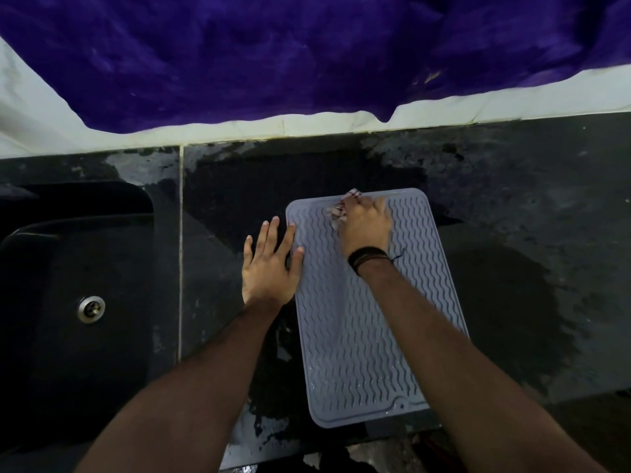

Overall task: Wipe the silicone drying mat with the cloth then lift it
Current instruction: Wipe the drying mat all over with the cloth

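Mat (pixel 372 322): grey, wavy ribbed, rounded corners, lying flat on a dark wet counter (pixel 512 216), its long side running away from the person; near edge close to the counter's front

Cloth (pixel 341 208): small, pale and patterned, bunched on the mat's far end, mostly hidden under the hand

Right hand (pixel 367 227): fingers curled down, clenched over the cloth and pressing it onto the mat; dark band at the wrist (pixel 368 259)

Left hand (pixel 269 264): flat, fingers spread wide, palm down on the counter beside the mat's left edge, thumb and forefinger lying on that edge; holds nothing

Sink (pixel 68 302): dark, set into the counter at left, metal drain (pixel 90 309) visible

Purple fabric (pixel 307 52): hanging over the pale wall behind
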`<state>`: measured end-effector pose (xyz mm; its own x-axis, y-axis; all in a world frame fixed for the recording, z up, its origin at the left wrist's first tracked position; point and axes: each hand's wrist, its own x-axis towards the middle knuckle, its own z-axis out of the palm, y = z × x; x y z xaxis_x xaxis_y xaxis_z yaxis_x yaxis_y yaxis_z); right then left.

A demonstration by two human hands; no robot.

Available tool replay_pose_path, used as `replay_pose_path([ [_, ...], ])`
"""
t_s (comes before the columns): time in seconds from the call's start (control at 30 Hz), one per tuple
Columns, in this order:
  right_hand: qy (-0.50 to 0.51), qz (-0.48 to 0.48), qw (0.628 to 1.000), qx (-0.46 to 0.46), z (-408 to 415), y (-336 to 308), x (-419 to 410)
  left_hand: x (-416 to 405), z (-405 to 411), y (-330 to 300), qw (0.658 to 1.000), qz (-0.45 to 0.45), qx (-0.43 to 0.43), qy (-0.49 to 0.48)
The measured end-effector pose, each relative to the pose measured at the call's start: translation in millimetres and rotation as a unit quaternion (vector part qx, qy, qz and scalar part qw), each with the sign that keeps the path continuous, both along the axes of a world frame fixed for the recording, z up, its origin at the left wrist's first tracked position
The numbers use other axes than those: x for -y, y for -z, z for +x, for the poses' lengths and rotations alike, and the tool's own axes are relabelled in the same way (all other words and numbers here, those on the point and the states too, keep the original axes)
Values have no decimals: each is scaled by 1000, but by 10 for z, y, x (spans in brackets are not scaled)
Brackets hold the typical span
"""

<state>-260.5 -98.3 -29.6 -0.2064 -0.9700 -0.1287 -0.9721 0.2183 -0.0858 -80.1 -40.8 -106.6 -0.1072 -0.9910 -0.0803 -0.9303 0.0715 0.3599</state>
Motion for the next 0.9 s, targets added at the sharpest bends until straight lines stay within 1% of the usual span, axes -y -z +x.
replay_pose_path([
  [0.07, -18, -4, 999, 28, 316, -34, -17, 2, 2, -1, 1000, 0, 0, 1],
  [0.17, -126, -7, 992, 21, 672, -44, -61, -1, 14, -11, 1000, -14, 15, 12],
  [0.23, -188, -7, 982, -2, 633, -29, -52, -8, 1, -19, 1000, -17, 10, 10],
  [0.3, -212, -2, 977, -12, 379, -18, -10, -13, -12, -21, 1000, -12, 3, -3],
  [0.4, -193, 0, 981, -32, -118, -25, 47, -18, -18, -18, 1000, -3, -2, -9],
  [0.53, -115, 1, 992, -53, -564, -23, 78, -12, -6, -4, 1000, -5, -4, -8],
  [0.6, -70, -5, 996, -50, -594, -5, 84, -12, -7, 6, 1000, -8, -3, -8],
  [0.7, -15, -9, 1000, -12, -338, -4, 83, -10, 0, 22, 1000, -11, 1, -6],
  [0.8, -53, 1, 998, 24, 85, -7, 17, -5, -2, 20, 1000, -13, -2, -4],
  [0.9, -126, 2, 992, 1, 336, -1, -94, -7, -24, 14, 1000, -11, 8, -5],
])
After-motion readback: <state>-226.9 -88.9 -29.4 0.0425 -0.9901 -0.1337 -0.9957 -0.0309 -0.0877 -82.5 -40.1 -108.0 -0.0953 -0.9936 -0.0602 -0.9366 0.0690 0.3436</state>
